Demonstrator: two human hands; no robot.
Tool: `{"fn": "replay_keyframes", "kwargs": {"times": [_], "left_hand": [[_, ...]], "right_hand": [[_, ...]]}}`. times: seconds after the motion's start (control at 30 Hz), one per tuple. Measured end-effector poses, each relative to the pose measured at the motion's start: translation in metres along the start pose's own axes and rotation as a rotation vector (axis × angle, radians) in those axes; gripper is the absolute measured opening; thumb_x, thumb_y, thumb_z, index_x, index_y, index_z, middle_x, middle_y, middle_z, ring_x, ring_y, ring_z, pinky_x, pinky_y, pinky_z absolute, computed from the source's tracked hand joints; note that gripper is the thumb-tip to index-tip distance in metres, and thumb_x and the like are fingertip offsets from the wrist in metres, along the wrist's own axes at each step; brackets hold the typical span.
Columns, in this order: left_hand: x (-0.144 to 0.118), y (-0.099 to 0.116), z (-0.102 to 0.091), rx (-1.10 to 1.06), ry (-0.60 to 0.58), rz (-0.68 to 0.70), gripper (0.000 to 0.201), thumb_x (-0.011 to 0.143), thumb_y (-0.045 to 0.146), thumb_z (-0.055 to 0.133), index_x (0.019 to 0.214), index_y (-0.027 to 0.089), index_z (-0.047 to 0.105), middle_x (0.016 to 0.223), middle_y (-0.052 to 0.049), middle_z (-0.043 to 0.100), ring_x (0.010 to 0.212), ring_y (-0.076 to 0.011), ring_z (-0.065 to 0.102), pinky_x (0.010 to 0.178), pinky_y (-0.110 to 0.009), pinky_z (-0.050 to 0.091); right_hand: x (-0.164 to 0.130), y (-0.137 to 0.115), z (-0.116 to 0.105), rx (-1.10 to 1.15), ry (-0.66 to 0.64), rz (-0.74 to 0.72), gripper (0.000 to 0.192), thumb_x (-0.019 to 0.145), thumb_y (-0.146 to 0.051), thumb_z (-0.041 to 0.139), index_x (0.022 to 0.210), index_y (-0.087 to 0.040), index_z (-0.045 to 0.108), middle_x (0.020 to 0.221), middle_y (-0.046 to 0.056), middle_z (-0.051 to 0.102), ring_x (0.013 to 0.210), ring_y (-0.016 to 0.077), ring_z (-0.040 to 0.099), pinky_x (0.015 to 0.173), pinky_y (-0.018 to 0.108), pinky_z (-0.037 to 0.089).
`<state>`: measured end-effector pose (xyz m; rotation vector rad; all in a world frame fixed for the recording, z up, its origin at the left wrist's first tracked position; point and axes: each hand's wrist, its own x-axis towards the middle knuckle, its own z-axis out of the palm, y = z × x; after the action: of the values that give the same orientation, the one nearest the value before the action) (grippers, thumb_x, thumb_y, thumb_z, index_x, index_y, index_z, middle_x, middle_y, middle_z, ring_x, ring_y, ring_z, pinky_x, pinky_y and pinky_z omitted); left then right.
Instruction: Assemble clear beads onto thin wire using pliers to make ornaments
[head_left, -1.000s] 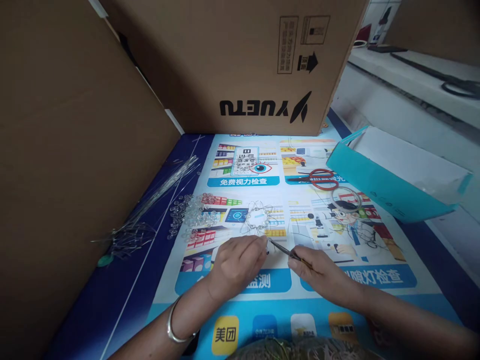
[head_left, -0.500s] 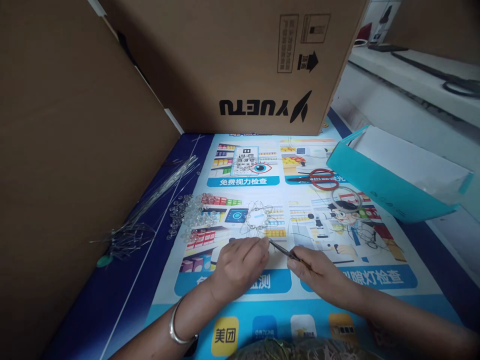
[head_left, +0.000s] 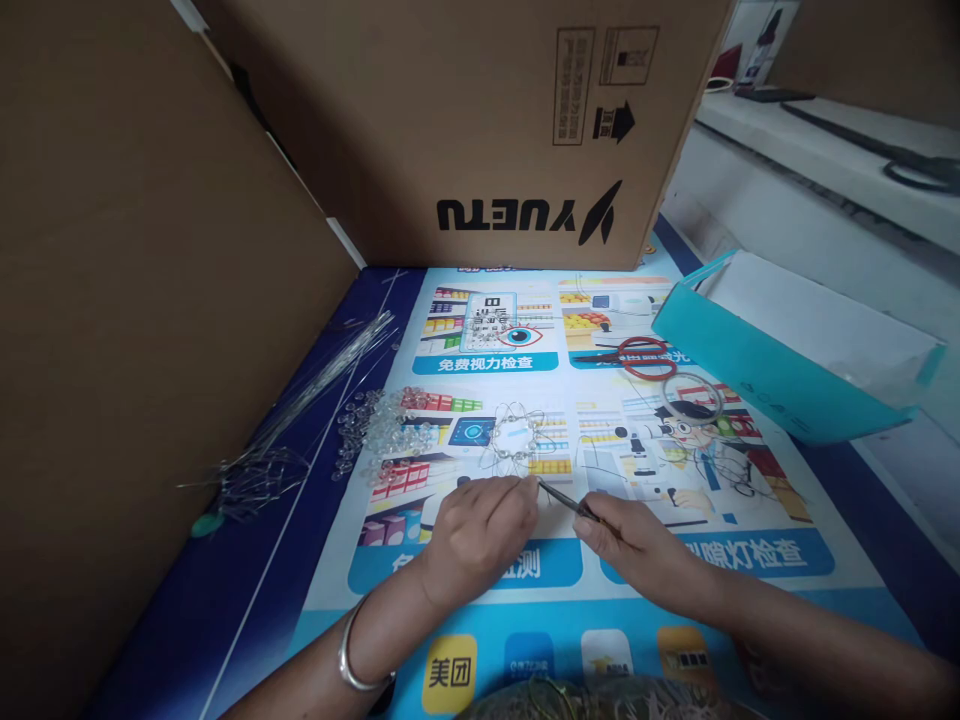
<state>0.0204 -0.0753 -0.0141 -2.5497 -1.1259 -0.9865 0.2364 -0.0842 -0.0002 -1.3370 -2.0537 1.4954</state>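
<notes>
Lying just beyond the fingertips, the wire-and-bead flower [head_left: 512, 443] sits on the printed mat [head_left: 675, 580] that covers the tabletop, straight ahead of both hands and slightly nearer the left one. The left hand [head_left: 480, 535] is curled knuckles-up, its fingertips pinched at the near edge of the piece; what exactly they pinch is hidden under the fingers. The right hand [head_left: 634, 545] is closed around a thin dark tool [head_left: 568, 500], perhaps tweezers or fine pliers, whose long axis slants from the right hand up and to the left, its tip meeting the left fingertips just below the flower. A silver bangle [head_left: 352, 660] circles the left wrist.

Left of the flower lies a scatter of clear beads [head_left: 382, 430], and farther left a bundle of thin wires [head_left: 300, 400] against the cardboard wall [head_left: 150, 300]. Red-handled scissors [head_left: 637, 357] and a teal box [head_left: 780, 370] lie well apart to the right, a large carton [head_left: 480, 130] behind. The flower's fine wires blur into the mat's print, and something tangled at the bottom edge is cut off.
</notes>
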Motion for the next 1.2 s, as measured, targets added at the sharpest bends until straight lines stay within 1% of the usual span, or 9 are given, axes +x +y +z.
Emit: {"fn": "replay_keyframes", "kwargs": {"times": [0.13, 0.27, 0.47, 0.67, 0.87, 1.07, 1.13, 1.2], "left_hand": [[0.001, 0.0, -0.001, 0.015, -0.002, -0.012, 0.021, 0.076, 0.012, 0.061, 0.096, 0.013, 0.055, 0.073, -0.004, 0.065, 0.067, -0.0168, 0.062, 0.06, -0.03, 0.049], [0.001, 0.0, -0.003, 0.019, -0.01, 0.011, 0.022, 0.076, 0.013, 0.061, 0.097, 0.012, 0.055, 0.073, -0.005, 0.065, 0.067, -0.0171, 0.062, 0.061, -0.03, 0.049], [0.0, 0.0, -0.006, 0.008, -0.015, 0.022, 0.023, 0.076, 0.012, 0.062, 0.097, 0.013, 0.054, 0.072, -0.004, 0.065, 0.066, -0.0166, 0.061, 0.06, -0.03, 0.048], [0.002, 0.0, -0.009, -0.006, -0.009, 0.045, 0.021, 0.076, 0.01, 0.062, 0.095, 0.012, 0.054, 0.071, -0.004, 0.065, 0.066, -0.0162, 0.062, 0.06, -0.03, 0.049], [0.004, -0.001, -0.013, -0.047, -0.017, 0.057, 0.02, 0.076, 0.009, 0.061, 0.095, 0.013, 0.055, 0.073, -0.004, 0.066, 0.067, -0.0159, 0.062, 0.062, -0.03, 0.051], [-0.002, -0.004, -0.008, -0.1, -0.05, 0.006, 0.019, 0.078, 0.011, 0.059, 0.096, 0.015, 0.056, 0.078, -0.004, 0.068, 0.071, -0.016, 0.063, 0.066, -0.03, 0.051], [0.0, -0.007, -0.008, -0.168, -0.067, -0.041, 0.017, 0.08, 0.013, 0.057, 0.096, 0.015, 0.057, 0.081, -0.004, 0.068, 0.073, -0.0156, 0.063, 0.067, -0.029, 0.051], [0.005, -0.009, -0.009, -0.291, -0.086, -0.098, 0.015, 0.081, 0.013, 0.055, 0.096, 0.015, 0.058, 0.083, -0.005, 0.068, 0.075, -0.0147, 0.063, 0.066, -0.026, 0.051]], "right_hand": [[0.0, -0.002, -0.001, -0.036, -0.005, 0.013, 0.035, 0.091, -0.051, 0.03, 0.075, -0.021, 0.04, 0.065, -0.002, 0.04, 0.053, 0.0109, 0.035, 0.049, 0.025, 0.028], [0.0, -0.003, -0.001, -0.101, -0.024, 0.016, 0.036, 0.09, -0.053, 0.03, 0.078, -0.021, 0.043, 0.066, 0.0, 0.043, 0.05, 0.0114, 0.033, 0.048, 0.026, 0.029], [-0.001, -0.001, -0.001, -0.208, -0.018, 0.008, 0.038, 0.09, -0.053, 0.028, 0.084, -0.02, 0.046, 0.074, 0.005, 0.051, 0.052, 0.0128, 0.037, 0.049, 0.027, 0.033], [-0.001, 0.004, -0.002, -0.311, -0.027, -0.023, 0.042, 0.09, -0.054, 0.025, 0.088, -0.019, 0.048, 0.081, 0.008, 0.053, 0.058, 0.0149, 0.041, 0.051, 0.028, 0.035], [-0.001, 0.006, -0.002, -0.362, -0.032, -0.059, 0.041, 0.091, -0.051, 0.026, 0.092, -0.018, 0.049, 0.085, 0.008, 0.054, 0.058, 0.014, 0.042, 0.052, 0.027, 0.033], [0.0, 0.007, -0.002, -0.37, -0.024, -0.064, 0.04, 0.091, -0.05, 0.027, 0.092, -0.017, 0.049, 0.085, 0.008, 0.053, 0.059, 0.0135, 0.042, 0.051, 0.026, 0.03], [0.001, 0.006, -0.004, -0.346, -0.018, -0.055, 0.039, 0.091, -0.05, 0.028, 0.09, -0.017, 0.049, 0.083, 0.006, 0.053, 0.06, 0.0134, 0.042, 0.051, 0.025, 0.029], [0.002, 0.005, -0.006, -0.314, -0.002, -0.044, 0.037, 0.091, -0.05, 0.029, 0.085, -0.018, 0.047, 0.078, 0.005, 0.052, 0.06, 0.0132, 0.043, 0.051, 0.025, 0.028]]}}
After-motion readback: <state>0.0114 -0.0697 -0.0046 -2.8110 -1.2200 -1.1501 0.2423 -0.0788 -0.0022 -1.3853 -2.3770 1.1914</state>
